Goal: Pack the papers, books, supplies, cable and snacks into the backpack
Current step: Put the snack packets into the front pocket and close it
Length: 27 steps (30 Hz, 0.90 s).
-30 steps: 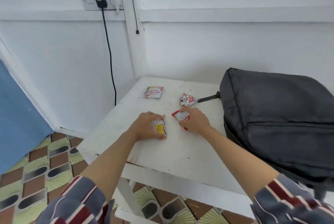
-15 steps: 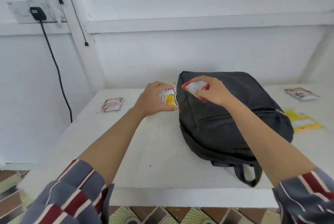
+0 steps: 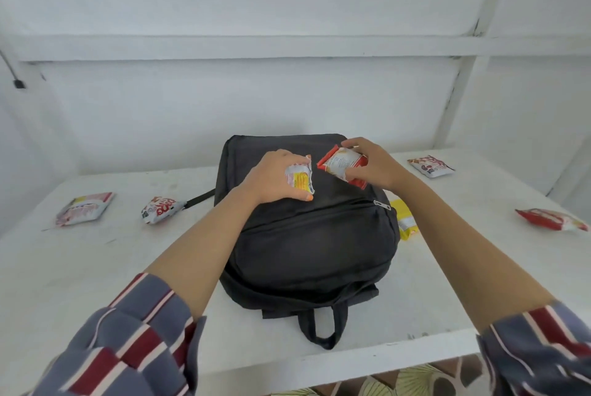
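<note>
A black cloth backpack (image 3: 307, 235) lies flat in the middle of the white desk (image 3: 96, 267). Its carry loop (image 3: 323, 328) points toward the person. A small silver zip pull (image 3: 382, 204) sits at the right end of the front zip.

Both hands are over the far part of the backpack. The left hand (image 3: 271, 181) holds a small white and yellow snack packet (image 3: 299, 178). Its fingers (image 3: 289, 157) are curled round the packet, and the thumb is under it. The right hand (image 3: 374, 165) holds a red and white snack packet (image 3: 340, 165). Its fingers (image 3: 355, 142) pinch the packet from above, and the thumb pinches from below. The two packets are close to each other but do not touch. I cannot tell if they touch the backpack.

More snacks lie on the desk. On the left are a pink and white packet (image 3: 83, 208) and a white packet with red letters (image 3: 161, 208), which is near a black strap (image 3: 200, 199). A yellow packet (image 3: 405, 223) lies right beside the backpack, partly hidden by it. Far back on the right is a white packet with dark red print (image 3: 430, 167). A red packet (image 3: 551, 219) lies near the right edge.

The person wears sleeves with blue, red and white stripes (image 3: 128, 338).
</note>
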### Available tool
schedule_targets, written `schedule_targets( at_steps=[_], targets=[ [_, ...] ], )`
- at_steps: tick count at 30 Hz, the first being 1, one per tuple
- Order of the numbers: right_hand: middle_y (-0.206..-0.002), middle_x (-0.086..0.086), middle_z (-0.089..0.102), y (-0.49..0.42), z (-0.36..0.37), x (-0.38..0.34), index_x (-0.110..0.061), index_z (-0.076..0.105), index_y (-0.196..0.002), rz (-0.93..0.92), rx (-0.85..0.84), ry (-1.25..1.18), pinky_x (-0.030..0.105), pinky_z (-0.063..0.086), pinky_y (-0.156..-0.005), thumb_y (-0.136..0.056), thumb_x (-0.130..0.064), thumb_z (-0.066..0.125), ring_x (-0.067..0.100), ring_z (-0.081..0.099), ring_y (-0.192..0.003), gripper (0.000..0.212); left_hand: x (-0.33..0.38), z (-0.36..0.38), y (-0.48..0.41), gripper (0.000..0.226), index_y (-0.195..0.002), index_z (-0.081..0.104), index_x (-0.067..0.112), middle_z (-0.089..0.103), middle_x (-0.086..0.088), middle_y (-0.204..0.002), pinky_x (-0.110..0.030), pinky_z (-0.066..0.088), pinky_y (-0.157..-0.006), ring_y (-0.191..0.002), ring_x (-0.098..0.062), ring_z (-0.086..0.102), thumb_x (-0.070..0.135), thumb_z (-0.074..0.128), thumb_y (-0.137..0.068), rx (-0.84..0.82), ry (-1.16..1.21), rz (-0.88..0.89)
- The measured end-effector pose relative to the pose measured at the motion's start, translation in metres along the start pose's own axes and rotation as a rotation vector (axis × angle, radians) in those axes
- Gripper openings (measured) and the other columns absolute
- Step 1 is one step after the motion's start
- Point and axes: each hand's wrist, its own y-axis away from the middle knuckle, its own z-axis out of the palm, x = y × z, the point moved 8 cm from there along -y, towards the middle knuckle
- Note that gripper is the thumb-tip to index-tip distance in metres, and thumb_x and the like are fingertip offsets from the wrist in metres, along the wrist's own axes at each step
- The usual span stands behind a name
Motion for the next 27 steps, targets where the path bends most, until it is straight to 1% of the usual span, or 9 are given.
schedule_targets(
  at_steps=[4, 7, 9, 12, 15, 17, 19, 23, 27],
  targets=[
    [-0.128, 0.005, 0.048, 0.0, -0.002, 0.004, -0.022, 0.043, -0.13, -0.009, -0.026, 0.002, 0.03, 0.049, -0.085, -0.077, -0.007, 0.067, 0.021, 0.05, -0.107, 0.06, 0.005, 0.007, 0.001, 0.074, -0.13, 0.049, 0.035, 0.04, 0.003, -0.136, -0.036, 0.034, -0.102, -0.128, -0.015, 0.034, 0.046, 0.08, -0.064, -0.022, 0.009, -0.05],
    [-0.132, 0.003, 0.046, 0.003, 0.001, 0.002, -0.02, 0.041, -0.131, -0.015, -0.032, 0.008, 0.026, 0.045, -0.085, -0.078, -0.008, 0.066, 0.018, 0.046, -0.11, 0.061, 0.008, 0.003, 0.006, 0.075, -0.132, 0.049, 0.033, 0.033, 0.001, -0.144, -0.034, 0.027, -0.106, -0.134, -0.016, 0.028, 0.044, 0.08, -0.065, -0.006, 0.02, -0.054],
    [-0.134, 0.002, 0.044, 0.006, 0.005, 0.001, -0.019, 0.04, -0.132, -0.016, -0.047, 0.01, 0.024, 0.042, -0.083, -0.078, -0.007, 0.066, 0.015, 0.043, -0.111, 0.061, 0.008, -0.006, 0.015, 0.059, -0.121, 0.059, 0.029, 0.042, 0.002, -0.136, -0.029, 0.03, -0.101, -0.126, -0.014, 0.034, 0.041, 0.08, -0.067, 0.086, 0.047, -0.043],
    [-0.136, 0.001, 0.044, 0.012, 0.01, -0.005, -0.018, 0.04, -0.13, -0.015, -0.061, -0.023, 0.021, 0.041, -0.081, -0.077, -0.004, 0.065, 0.013, 0.043, -0.111, 0.06, 0.011, -0.02, 0.036, 0.019, -0.086, 0.069, 0.02, 0.057, 0.002, -0.102, -0.03, 0.042, -0.081, -0.098, -0.012, 0.049, 0.028, 0.078, -0.072, 0.246, 0.04, 0.02],
    [-0.135, 0.001, 0.044, 0.022, 0.016, -0.011, -0.016, 0.04, -0.128, -0.016, -0.07, -0.046, 0.022, 0.041, -0.083, -0.077, -0.003, 0.065, 0.014, 0.044, -0.116, 0.058, 0.018, -0.016, 0.054, 0.012, -0.074, 0.069, 0.016, 0.06, 0.004, -0.076, -0.028, 0.046, -0.066, -0.068, -0.005, 0.05, 0.026, 0.075, -0.076, 0.147, 0.016, 0.06],
    [-0.133, 0.0, 0.044, 0.03, 0.021, -0.013, -0.016, 0.04, -0.127, -0.013, -0.075, -0.037, 0.02, 0.041, -0.082, -0.078, -0.004, 0.065, 0.011, 0.042, -0.114, 0.057, 0.019, -0.011, 0.063, 0.01, -0.079, 0.071, 0.016, 0.059, 0.009, -0.071, -0.017, 0.04, -0.062, -0.061, -0.001, 0.05, 0.026, 0.074, -0.077, 0.057, 0.03, 0.05],
    [-0.131, 0.0, 0.045, 0.037, 0.024, -0.014, -0.015, 0.041, -0.127, 0.004, -0.068, -0.052, 0.018, 0.042, -0.078, -0.078, -0.003, 0.065, 0.012, 0.043, -0.113, 0.056, 0.019, -0.009, 0.069, 0.016, -0.089, 0.072, 0.017, 0.06, 0.01, -0.076, -0.013, 0.039, -0.063, -0.064, -0.001, 0.051, 0.027, 0.074, -0.077, 0.011, 0.044, 0.047],
    [-0.123, -0.004, 0.044, 0.052, 0.028, -0.017, -0.015, 0.042, -0.125, 0.025, -0.074, -0.057, 0.013, 0.043, -0.072, -0.079, -0.002, 0.065, 0.009, 0.042, -0.111, 0.053, 0.017, -0.006, 0.074, 0.031, -0.105, 0.068, 0.022, 0.063, 0.006, -0.093, -0.022, 0.048, -0.076, -0.081, -0.009, 0.056, 0.027, 0.075, -0.076, -0.06, 0.049, 0.041],
    [-0.122, -0.004, 0.045, 0.066, 0.026, -0.02, -0.017, 0.043, -0.121, 0.032, -0.057, -0.07, 0.013, 0.045, -0.072, -0.078, -0.001, 0.065, 0.01, 0.045, -0.109, 0.051, 0.023, -0.001, 0.074, 0.038, -0.115, 0.063, 0.024, 0.064, 0.001, -0.105, -0.028, 0.048, -0.085, -0.091, -0.012, 0.056, 0.018, 0.073, -0.079, -0.114, 0.048, 0.055]
  ],
)
